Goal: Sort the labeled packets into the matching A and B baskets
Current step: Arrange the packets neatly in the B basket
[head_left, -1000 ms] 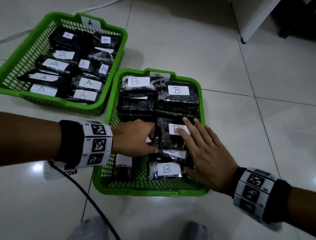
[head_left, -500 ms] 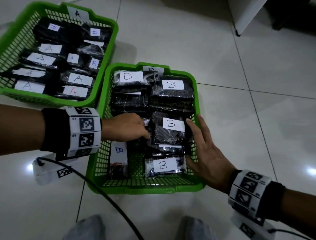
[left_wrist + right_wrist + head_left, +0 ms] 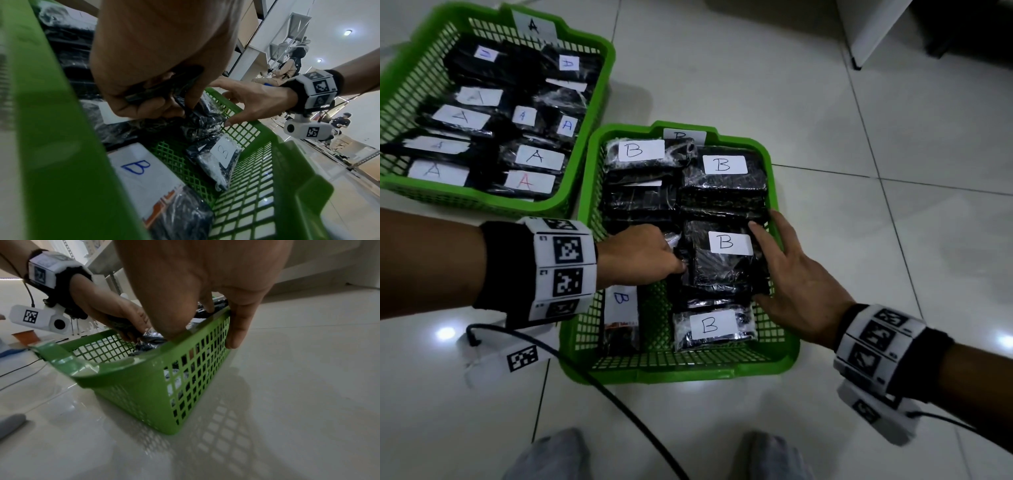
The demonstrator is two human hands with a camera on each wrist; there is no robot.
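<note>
The green B basket [image 3: 681, 371] sits on the floor in front of me, holding several black wrapped packets with white B labels. My left hand [image 3: 674, 262] reaches in from the left and grips the left edge of a B packet [image 3: 719, 274] in the middle; in the left wrist view its fingers [image 3: 144, 107] curl round that black wrap [image 3: 197, 120]. My right hand [image 3: 774, 267] touches the packet's right edge with straight, spread fingers. In the right wrist view its little finger [image 3: 236, 331] hangs outside the basket wall [image 3: 144, 378]. The A basket [image 3: 592, 113], full of A packets, stands at far left.
Another B packet [image 3: 710, 327] lies flat at the basket's front, and one [image 3: 621, 308] stands against its left wall. A black cable [image 3: 619, 394] crosses the floor before the basket. White furniture [image 3: 866, 31] stands far right. Bare tiles [image 3: 893, 240] spread to the right.
My right hand slid off the top of the middle B packet to its right edge. My left hand reached further right onto the packet's left edge. The head view shifted slightly.
</note>
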